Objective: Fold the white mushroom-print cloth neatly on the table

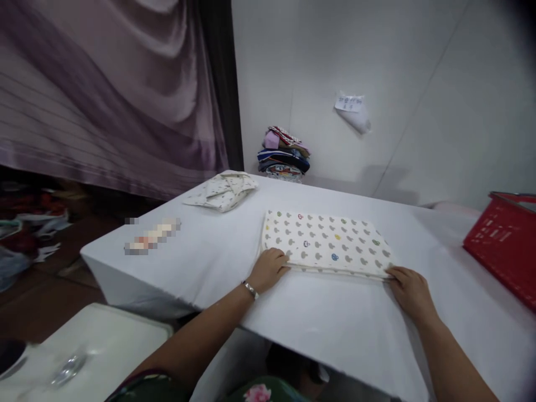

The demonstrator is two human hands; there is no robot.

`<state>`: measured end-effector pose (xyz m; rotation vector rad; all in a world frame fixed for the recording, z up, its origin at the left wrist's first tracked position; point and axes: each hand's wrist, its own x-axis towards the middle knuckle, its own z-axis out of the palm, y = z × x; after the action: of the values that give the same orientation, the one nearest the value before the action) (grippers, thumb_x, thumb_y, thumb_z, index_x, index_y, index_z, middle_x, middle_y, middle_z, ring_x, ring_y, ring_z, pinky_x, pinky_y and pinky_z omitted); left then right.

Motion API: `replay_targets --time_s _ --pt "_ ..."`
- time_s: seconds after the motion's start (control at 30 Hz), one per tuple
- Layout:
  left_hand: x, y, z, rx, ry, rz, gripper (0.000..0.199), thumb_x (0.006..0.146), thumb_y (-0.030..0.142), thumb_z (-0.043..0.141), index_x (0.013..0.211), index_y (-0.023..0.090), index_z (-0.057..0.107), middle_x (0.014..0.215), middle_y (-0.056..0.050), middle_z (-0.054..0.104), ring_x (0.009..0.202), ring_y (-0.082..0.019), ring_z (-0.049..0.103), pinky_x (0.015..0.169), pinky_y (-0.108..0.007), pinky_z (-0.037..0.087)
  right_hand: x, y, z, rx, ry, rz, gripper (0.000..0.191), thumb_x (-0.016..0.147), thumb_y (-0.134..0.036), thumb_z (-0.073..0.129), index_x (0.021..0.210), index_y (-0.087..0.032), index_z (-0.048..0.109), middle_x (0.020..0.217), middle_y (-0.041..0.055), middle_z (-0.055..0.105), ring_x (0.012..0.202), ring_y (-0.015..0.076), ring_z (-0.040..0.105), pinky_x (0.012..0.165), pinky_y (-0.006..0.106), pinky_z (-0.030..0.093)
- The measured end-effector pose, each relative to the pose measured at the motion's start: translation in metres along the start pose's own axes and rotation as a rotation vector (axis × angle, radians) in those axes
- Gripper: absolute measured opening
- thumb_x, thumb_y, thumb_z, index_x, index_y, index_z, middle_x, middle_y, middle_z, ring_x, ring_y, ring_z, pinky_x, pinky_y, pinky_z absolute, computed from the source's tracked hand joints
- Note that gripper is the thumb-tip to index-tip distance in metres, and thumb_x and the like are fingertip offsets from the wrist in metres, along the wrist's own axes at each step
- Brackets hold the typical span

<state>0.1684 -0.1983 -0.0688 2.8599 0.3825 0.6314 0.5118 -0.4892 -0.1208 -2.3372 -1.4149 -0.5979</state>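
Showing along the bottom edge, a green garment (280, 389) with a pink flower is nearest, and a pale, round-cornered panel (121, 335) sits at lower left, bearing a clear, glossy object (69, 368) too blurred to name. Two bare forearms lead to the hands at the near edge of a folded mushroom-print cloth (326, 240), which lies flat on the white tabletop (226, 251), right of the middle of the view. The left hand (267, 272), a silvery bracelet (250, 290) at its wrist, grips the cloth's near left corner with curled fingers; the right hand (412, 293) pinches the near right corner. Several layers show along the edge between them, and the print is mostly grey mushrooms with a few in green, yellow, blue and red. Well to the right stands a red plastic basket (498, 243), cut off by the view's edge. Toward the left edge of the tabletop lies a narrow object (154, 237), blurred out by pixelation. Farther back, a second printed cloth (224, 192) lies loosely folded near the far left edge. Beyond the tabletop rises a stack of folded fabrics (285, 156) beside a pale wall (377, 44) bearing a paper label (349, 103), with a draped mauve curtain (125, 84) to the left.
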Motion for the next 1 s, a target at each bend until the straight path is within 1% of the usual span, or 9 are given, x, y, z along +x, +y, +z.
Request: replay_targets --time_s 0.2,0.37,0.5,0.57,0.63,0.7,0.77,0.9,1.0 --pt "-0.014 -0.013 -0.017 0.081 0.030 -0.115 0.014 0.084 0.030 0.054 0.089 0.020 0.062 0.093 -0.005 0.060 0.095 -0.019 0.050 0.085 -0.038 0.035 0.000 0.008 0.008 -0.010 0.024 -0.021 0.036 0.078 -0.032 0.037 0.087 -0.022 0.070 0.097 0.0070 0.068 0.090 0.0259 0.062 0.083 0.043 0.044" --pt "-0.018 -0.015 -0.019 0.095 0.001 -0.151 0.013 0.085 0.028 0.052 0.085 0.021 0.063 0.088 -0.004 0.060 0.090 -0.018 0.051 0.082 -0.037 0.035 -0.001 0.009 0.009 -0.022 0.023 -0.011 0.036 0.077 -0.034 0.037 0.087 -0.023 0.070 0.096 0.0073 0.068 0.088 0.0272 0.062 0.083 0.045 0.044" --pt "-0.017 -0.016 -0.022 0.072 -0.010 -0.132 0.013 0.083 0.028 0.054 0.091 0.021 0.062 0.090 -0.005 0.060 0.091 -0.019 0.051 0.083 -0.037 0.036 -0.003 0.012 0.013 -0.020 0.046 0.001 0.035 0.077 -0.036 0.036 0.085 -0.025 0.069 0.095 0.0062 0.068 0.088 0.0279 0.062 0.081 0.047 0.045" --pt "-0.019 -0.019 -0.025 0.051 -0.004 -0.108 0.016 0.083 0.024 0.054 0.097 0.021 0.061 0.094 -0.005 0.060 0.094 -0.019 0.051 0.085 -0.037 0.036 -0.002 0.012 0.013 -0.028 0.052 -0.003 0.035 0.076 -0.035 0.036 0.083 -0.025 0.069 0.095 0.0065 0.068 0.088 0.0279 0.062 0.081 0.047 0.045" --pt "-0.022 -0.022 -0.027 0.048 0.008 -0.102 0.017 0.083 0.019 0.051 0.097 0.021 0.061 0.098 -0.005 0.060 0.097 -0.019 0.050 0.087 -0.037 0.036 0.001 0.006 0.012 -0.046 0.062 -0.011 0.035 0.074 -0.033 0.037 0.085 -0.024 0.069 0.095 0.0076 0.068 0.087 0.0285 0.062 0.082 0.047 0.044" --pt "-0.024 -0.025 -0.027 0.062 0.011 -0.105 0.015 0.083 0.016 0.049 0.091 0.021 0.061 0.098 -0.005 0.060 0.097 -0.019 0.050 0.086 -0.037 0.036 0.009 -0.009 0.008 -0.041 0.068 -0.036 0.036 0.073 -0.032 0.038 0.088 -0.023 0.069 0.097 0.0085 0.068 0.088 0.0291 0.062 0.083 0.048 0.043" --pt "-0.025 -0.026 -0.026 0.072 0.009 -0.104 0.014 0.083 0.016 0.049 0.087 0.020 0.062 0.095 -0.005 0.060 0.095 -0.019 0.050 0.085 -0.036 0.037 0.019 -0.036 0.002 0.016 0.048 -0.090 0.035 0.074 -0.030 0.039 0.092 -0.023 0.069 0.099 0.0085 0.067 0.090 0.0286 0.061 0.083 0.046 0.043" --pt "-0.025 -0.026 -0.024 0.064 0.020 -0.118 0.014 0.083 0.015 0.049 0.084 0.019 0.062 0.091 -0.005 0.060 0.091 -0.019 0.050 0.082 -0.036 0.038 0.043 -0.119 -0.007 0.224 -0.082 -0.284 0.029 0.081 -0.026 0.043 0.095 -0.023 0.068 0.102 0.0076 0.066 0.093 0.0252 0.058 0.085 0.041 0.043" --pt "-0.025 -0.026 -0.025 0.006 0.044 -0.127 0.013 0.080 0.015 0.052 0.085 0.020 0.063 0.092 -0.005 0.061 0.093 -0.019 0.050 0.082 -0.035 0.039 0.062 -0.186 -0.006 0.334 -0.158 -0.392 0.026 0.085 -0.022 0.043 0.099 -0.023 0.065 0.103 0.0075 0.064 0.095 0.0232 0.057 0.086 0.038 0.042"
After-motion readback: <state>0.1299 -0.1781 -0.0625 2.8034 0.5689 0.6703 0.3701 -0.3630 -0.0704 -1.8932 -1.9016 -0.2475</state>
